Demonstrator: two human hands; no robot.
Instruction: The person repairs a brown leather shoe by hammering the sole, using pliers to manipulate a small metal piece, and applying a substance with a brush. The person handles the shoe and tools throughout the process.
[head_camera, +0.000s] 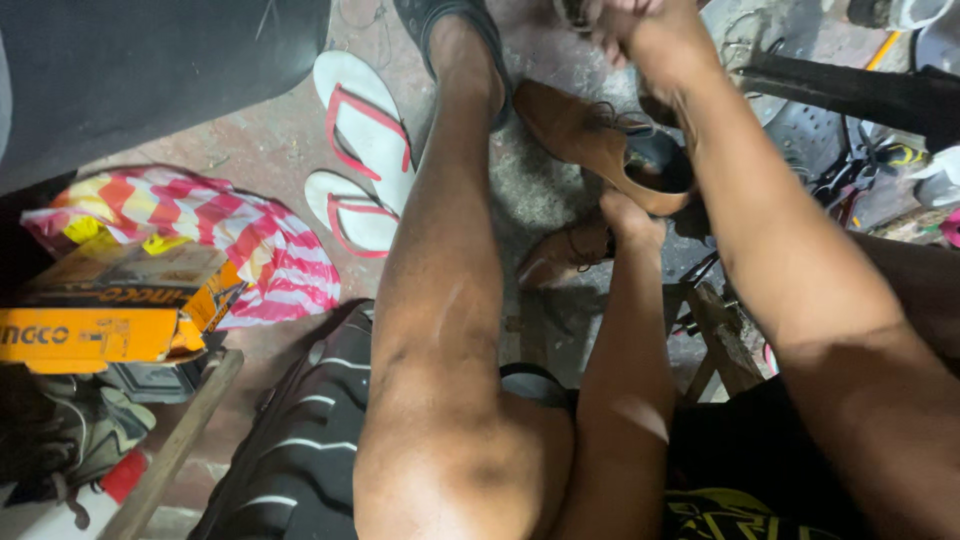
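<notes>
A tan leather shoe (590, 140) with dark laces is held above the concrete floor, its opening turned toward me. My left hand (628, 218) grips it from below at the heel end, with the fingers hidden behind the shoe. My right hand (625, 22) is raised at the top edge of the view, fingers bunched; whatever it holds is cut off by the frame. A second tan shoe (560, 258) lies on the floor just left of my left wrist. My bare leg (440, 300) stretches forward beside both shoes, its foot in a dark sandal (450, 20).
A pair of white flip-flops with red straps (362, 140) lies to the left of the leg. Farther left are a striped pink and yellow bag (200, 225), an orange box (100, 320) and a wooden handle (170, 450). Black metal parts and tools (850, 95) crowd the right side.
</notes>
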